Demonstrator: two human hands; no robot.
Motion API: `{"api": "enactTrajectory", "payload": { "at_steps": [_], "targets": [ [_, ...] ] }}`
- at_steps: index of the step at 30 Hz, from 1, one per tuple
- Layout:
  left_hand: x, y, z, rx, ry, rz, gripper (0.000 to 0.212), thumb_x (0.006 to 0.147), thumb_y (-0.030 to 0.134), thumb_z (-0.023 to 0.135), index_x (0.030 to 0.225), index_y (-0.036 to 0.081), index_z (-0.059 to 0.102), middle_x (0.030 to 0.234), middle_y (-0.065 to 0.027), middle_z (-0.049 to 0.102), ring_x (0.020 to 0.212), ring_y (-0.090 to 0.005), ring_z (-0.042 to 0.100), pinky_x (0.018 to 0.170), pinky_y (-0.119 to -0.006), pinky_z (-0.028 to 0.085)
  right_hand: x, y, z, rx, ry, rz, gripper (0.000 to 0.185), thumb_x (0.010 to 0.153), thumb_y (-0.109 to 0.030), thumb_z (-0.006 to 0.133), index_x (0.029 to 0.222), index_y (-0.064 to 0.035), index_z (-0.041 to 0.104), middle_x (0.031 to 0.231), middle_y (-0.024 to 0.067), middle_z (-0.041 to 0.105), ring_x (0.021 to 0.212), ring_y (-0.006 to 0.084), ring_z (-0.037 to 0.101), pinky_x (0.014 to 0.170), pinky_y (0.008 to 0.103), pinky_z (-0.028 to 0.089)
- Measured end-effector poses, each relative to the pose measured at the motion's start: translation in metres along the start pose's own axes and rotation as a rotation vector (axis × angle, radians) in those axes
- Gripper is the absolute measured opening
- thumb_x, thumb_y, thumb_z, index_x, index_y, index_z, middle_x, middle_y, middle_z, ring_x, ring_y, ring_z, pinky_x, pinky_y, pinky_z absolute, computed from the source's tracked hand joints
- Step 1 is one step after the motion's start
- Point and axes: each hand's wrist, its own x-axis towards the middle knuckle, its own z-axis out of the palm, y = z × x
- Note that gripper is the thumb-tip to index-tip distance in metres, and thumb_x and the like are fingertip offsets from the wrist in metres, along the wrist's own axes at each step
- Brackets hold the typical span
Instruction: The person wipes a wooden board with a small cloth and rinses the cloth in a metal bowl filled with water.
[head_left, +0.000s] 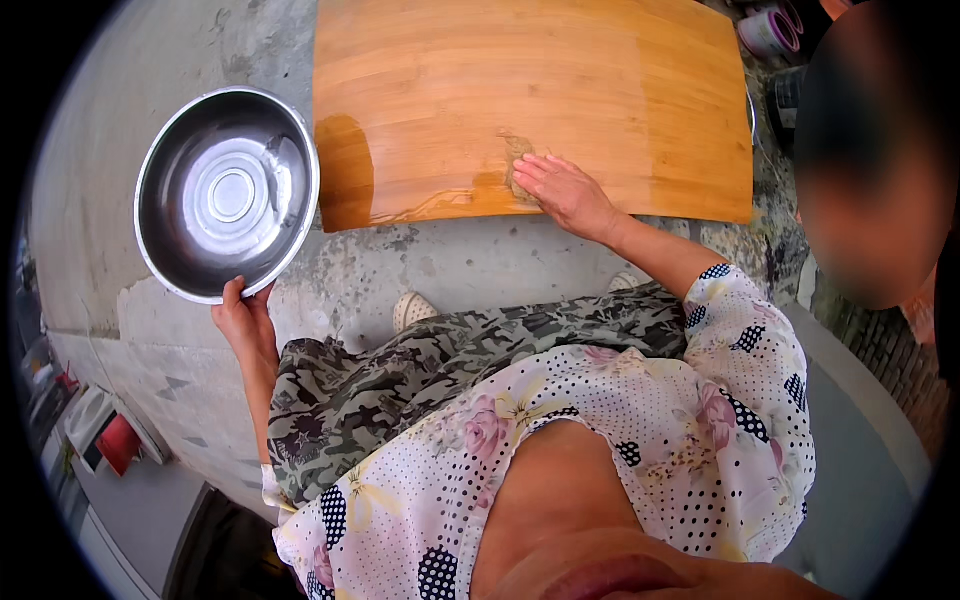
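Note:
My left hand (247, 319) grips the near rim of a round stainless steel basin (231, 193), which is tilted so that its inside faces me. Some light reflects at the bottom of the basin; whether water is in it I cannot tell. To the right lies a wooden board (480, 90) with a wet, shiny surface and a darker wet patch at its left end. Flat on a brownish cloth or scrubbing pad (519, 161), near the board's front edge, rests my right hand (566, 193), fingers close together. Part of the pad is hidden under the palm.
Concrete floor (360, 270) surrounds the board, and my shoe (413, 310) shows below its front edge. Paint-like tubs (769, 34) stand at the upper right. Another person, blurred, is close on the right. A red object (118, 445) sits at the lower left.

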Motion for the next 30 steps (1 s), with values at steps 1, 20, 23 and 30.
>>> {"api": "enactTrajectory", "payload": {
  "at_steps": [1, 20, 23, 30],
  "targets": [
    [-0.007, 0.009, 0.009, 0.010, 0.003, 0.007, 0.034, 0.072, -0.004, 0.039, 0.105, -0.012, 0.037, 0.099, -0.0183, 0.047, 0.085, -0.0280, 0.054, 0.072, -0.040, 0.051, -0.033, 0.018, -0.018, -0.066, 0.000, 0.041, 0.039, 0.073, -0.005, 0.050, 0.111, -0.0069, 0.044, 0.118, 0.0087, 0.044, 0.110, 0.0225, 0.041, 0.091, 0.0350, 0.033],
    [-0.017, 0.002, 0.031, 0.089, -0.336, 0.043, 0.040, 0.072, -0.003, 0.041, 0.111, -0.008, 0.035, 0.104, -0.0198, 0.045, 0.087, -0.0299, 0.053, 0.070, -0.040, 0.051, -0.019, 0.066, -0.027, -0.177, 0.595, 0.339, 0.029, 0.075, -0.007, 0.048, 0.104, -0.0073, 0.047, 0.106, 0.0120, 0.050, 0.101, 0.0266, 0.046, 0.082, 0.0365, 0.038],
    [-0.030, 0.009, 0.034, 0.105, -0.302, 0.071, 0.040, 0.072, -0.003, 0.040, 0.111, -0.008, 0.035, 0.105, -0.0198, 0.045, 0.087, -0.0299, 0.053, 0.070, -0.040, 0.051, 0.008, 0.034, 0.021, -0.278, 0.361, 0.023, 0.031, 0.077, -0.010, 0.048, 0.108, -0.0101, 0.046, 0.112, 0.0106, 0.046, 0.105, 0.0245, 0.043, 0.084, 0.0339, 0.036],
    [-0.043, 0.012, 0.034, 0.166, -0.255, 0.025, 0.039, 0.073, 0.000, 0.041, 0.110, -0.007, 0.035, 0.106, -0.0194, 0.044, 0.090, -0.0288, 0.052, 0.070, -0.040, 0.051, -0.140, 0.115, -0.046, -0.136, 0.142, 0.030, 0.041, 0.075, -0.002, 0.045, 0.115, -0.0107, 0.042, 0.115, 0.0122, 0.044, 0.102, 0.0279, 0.045, 0.082, 0.0375, 0.038]
  ]
}}
